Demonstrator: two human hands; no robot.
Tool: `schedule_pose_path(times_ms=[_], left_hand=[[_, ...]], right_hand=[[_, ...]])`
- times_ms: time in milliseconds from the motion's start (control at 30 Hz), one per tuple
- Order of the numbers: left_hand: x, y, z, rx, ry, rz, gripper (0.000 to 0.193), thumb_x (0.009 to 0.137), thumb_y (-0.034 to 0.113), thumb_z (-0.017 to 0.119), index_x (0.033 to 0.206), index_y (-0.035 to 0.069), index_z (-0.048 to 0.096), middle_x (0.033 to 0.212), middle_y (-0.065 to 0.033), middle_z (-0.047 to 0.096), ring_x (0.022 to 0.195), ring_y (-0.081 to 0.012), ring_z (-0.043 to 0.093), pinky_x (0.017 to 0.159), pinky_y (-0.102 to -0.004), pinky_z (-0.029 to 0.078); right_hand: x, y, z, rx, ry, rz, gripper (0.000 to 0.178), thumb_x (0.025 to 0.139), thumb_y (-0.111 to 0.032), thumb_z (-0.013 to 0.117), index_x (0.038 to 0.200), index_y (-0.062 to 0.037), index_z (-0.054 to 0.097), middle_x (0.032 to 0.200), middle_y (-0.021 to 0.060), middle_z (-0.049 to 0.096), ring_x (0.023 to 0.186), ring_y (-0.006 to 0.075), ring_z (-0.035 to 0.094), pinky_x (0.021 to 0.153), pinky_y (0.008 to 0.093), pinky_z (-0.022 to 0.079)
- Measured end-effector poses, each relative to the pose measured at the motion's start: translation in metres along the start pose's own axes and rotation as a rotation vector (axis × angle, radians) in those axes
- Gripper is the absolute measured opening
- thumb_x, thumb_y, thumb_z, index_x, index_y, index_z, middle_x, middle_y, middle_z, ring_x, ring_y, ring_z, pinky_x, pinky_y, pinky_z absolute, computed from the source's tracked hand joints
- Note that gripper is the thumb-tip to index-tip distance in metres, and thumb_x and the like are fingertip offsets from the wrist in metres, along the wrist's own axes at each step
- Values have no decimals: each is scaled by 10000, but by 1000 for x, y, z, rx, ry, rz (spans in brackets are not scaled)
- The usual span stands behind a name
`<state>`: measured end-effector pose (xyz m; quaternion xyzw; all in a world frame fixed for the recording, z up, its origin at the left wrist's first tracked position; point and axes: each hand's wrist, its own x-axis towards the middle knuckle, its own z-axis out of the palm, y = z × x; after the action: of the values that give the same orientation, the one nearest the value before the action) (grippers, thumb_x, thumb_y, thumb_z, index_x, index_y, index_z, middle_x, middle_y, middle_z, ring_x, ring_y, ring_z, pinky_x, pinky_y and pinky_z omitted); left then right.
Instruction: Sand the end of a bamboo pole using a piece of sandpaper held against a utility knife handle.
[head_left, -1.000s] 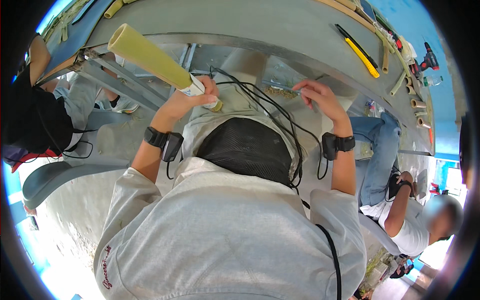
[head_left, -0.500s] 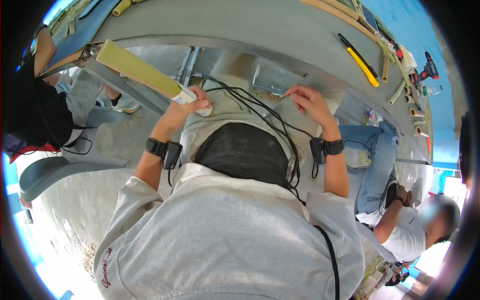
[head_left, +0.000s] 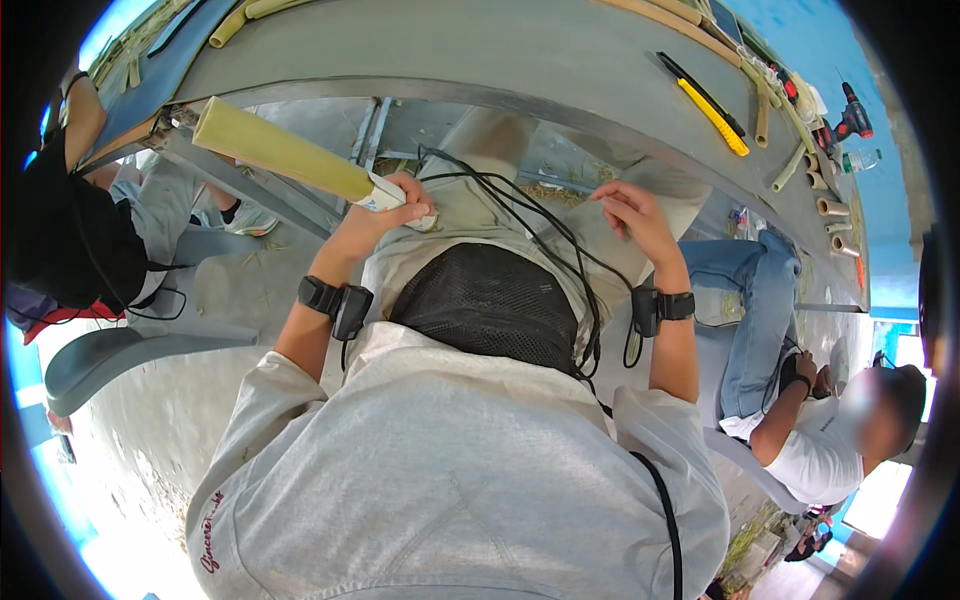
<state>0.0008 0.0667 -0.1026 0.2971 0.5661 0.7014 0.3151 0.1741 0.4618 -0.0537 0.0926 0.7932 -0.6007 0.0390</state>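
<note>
My left hand (head_left: 388,212) grips the near end of a yellow-green bamboo tube (head_left: 285,155), where a white wrapping with print (head_left: 383,193) goes round it. The tube slants up and left, its far end just below the table's edge. My right hand (head_left: 632,212) hovers over my right thigh, apart from the tube. Its fingers are loosely bent, and I see nothing in them. Black cables (head_left: 510,205) run across my lap between the two hands. Each wrist wears a black strap with a small box.
Across the front runs the grey table (head_left: 400,50). On its right lie a yellow cutter knife (head_left: 715,118), bamboo pieces (head_left: 832,207), a power drill (head_left: 851,118) and a clear bottle (head_left: 861,159). One person (head_left: 810,440) sits to the right, another (head_left: 75,215) to the left.
The bamboo tube has turned slightly and shifted a little with my left hand. My right hand has moved slightly right, its fingers a bit more bent.
</note>
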Motion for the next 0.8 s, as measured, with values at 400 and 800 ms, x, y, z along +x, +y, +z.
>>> schedule_pose_path(times_ms=[400, 800], left_hand=[[7, -2, 4, -22, -10, 11, 200, 921, 146, 751, 888, 94, 561, 916, -46, 639, 961, -178, 635, 910, -347, 493], [6, -8, -1, -67, 14, 48, 182, 917, 120, 750, 872, 80, 578, 918, -52, 676, 937, -166, 647, 864, -320, 503]], right_hand=[[-14, 2, -2, 0, 39, 4, 198, 1037, -153, 573, 1127, -38, 706, 719, -43, 501, 620, 54, 473, 540, 223, 376], [-9, -3, 1, -22, 38, 22, 196, 1044, -159, 569, 1131, -45, 702, 706, -42, 500, 597, 54, 472, 534, 225, 371]])
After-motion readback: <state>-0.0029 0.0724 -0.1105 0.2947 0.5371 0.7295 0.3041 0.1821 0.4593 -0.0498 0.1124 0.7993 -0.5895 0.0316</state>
